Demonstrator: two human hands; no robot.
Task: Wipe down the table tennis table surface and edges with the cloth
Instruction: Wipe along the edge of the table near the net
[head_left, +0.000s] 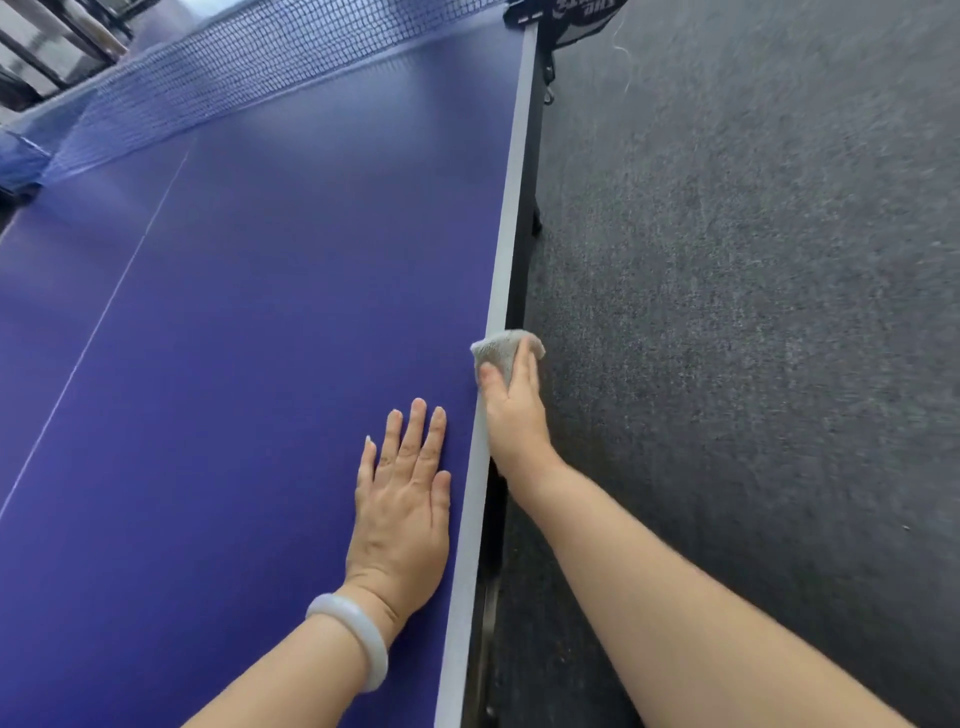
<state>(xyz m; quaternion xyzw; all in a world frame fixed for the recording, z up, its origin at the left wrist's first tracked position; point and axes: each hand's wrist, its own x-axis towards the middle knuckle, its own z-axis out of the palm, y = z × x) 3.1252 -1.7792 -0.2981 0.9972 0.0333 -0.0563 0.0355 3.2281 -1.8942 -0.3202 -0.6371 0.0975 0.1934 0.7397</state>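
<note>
The blue table tennis table (270, 322) fills the left of the view, with a white stripe along its right side edge (511, 192). My right hand (514, 415) grips a small whitish cloth (501, 349) wrapped over that edge, thumb on top of the table and fingers down the outer side. My left hand (402, 499) lies flat on the blue surface just left of the edge, fingers straight, a pale bangle on the wrist.
The net (234, 78) spans the table at the far end, with its black clamp (550, 15) at the top right corner. Dark grey carpet (753, 338) covers the floor to the right. Black table legs (535, 218) show under the edge.
</note>
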